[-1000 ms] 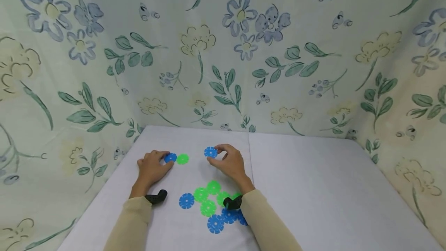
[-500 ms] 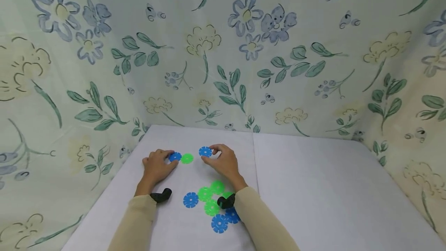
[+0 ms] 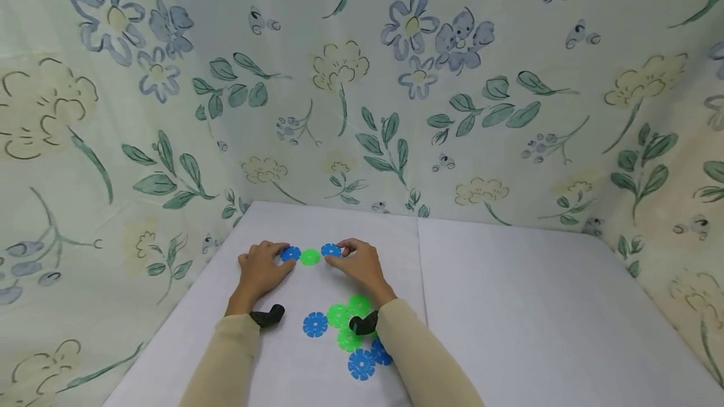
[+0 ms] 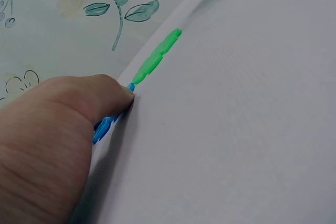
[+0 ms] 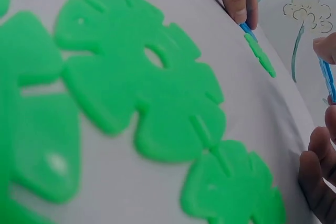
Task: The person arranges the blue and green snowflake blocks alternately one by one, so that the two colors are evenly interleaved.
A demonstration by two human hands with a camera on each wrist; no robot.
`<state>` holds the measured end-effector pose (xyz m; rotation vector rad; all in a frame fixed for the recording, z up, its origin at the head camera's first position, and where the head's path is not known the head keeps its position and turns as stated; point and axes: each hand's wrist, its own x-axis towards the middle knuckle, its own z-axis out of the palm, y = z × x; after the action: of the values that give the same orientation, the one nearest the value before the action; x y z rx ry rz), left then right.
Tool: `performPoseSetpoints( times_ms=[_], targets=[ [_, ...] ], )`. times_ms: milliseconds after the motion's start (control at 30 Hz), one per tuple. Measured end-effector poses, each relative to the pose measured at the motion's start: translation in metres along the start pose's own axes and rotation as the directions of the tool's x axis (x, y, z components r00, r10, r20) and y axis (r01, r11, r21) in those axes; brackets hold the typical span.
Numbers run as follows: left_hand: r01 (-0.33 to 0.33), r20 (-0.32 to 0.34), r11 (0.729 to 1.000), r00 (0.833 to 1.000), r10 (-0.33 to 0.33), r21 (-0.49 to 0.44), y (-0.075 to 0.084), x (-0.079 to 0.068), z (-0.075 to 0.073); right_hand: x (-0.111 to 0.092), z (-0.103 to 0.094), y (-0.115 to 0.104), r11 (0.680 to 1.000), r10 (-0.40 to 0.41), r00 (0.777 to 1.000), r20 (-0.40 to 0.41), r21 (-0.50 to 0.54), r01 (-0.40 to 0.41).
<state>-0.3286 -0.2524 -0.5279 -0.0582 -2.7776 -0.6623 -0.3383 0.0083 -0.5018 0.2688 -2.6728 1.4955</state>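
My left hand (image 3: 263, 272) pinches a blue notched interlocking disc (image 3: 291, 254) between thumb and fingers, low at the table's far left. Against its right edge lies a green notched disc (image 3: 310, 257); in the left wrist view the blue disc (image 4: 105, 128) and the green one (image 4: 157, 56) run in one line. With thumb and index finger, my right hand (image 3: 364, 269) grips a second blue disc (image 3: 330, 250) just right of the green one. The right wrist view has this blue disc (image 5: 326, 80) on edge, raised and apart from the green disc (image 5: 260, 56).
Nearer the front, several loose green discs (image 3: 339, 316) and blue discs (image 3: 362, 364) lie on the white tablecloth (image 3: 509, 319), partly hidden under my right forearm. One blue disc (image 3: 315, 325) sits at their left. A floral curtain (image 3: 317, 105) surrounds the table's back and sides.
My right hand has moved left and slightly down with its blue disc, closing most of the distance to the green disc. The left hand keeps its hold; the head view has shifted slightly.
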Motion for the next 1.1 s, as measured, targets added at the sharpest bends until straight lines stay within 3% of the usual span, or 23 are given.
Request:
performPoseSetpoints(
  times_ms=[433,1100],
  targets=[
    [0.001,0.007,1.000,1.000,-0.001,-0.006,0.0014,0.0003,-0.0030,-0.0017,0.0012,0.0015,0.988,-0.021,1.000,0.019,-0.150,0.023],
    [0.003,0.017,1.000,1.000,-0.003,-0.001,0.0017,-0.0002,-0.0014,-0.0011,0.0089,0.0002,0.941,-0.016,1.000,0.021,-0.337,0.022]
  ],
)
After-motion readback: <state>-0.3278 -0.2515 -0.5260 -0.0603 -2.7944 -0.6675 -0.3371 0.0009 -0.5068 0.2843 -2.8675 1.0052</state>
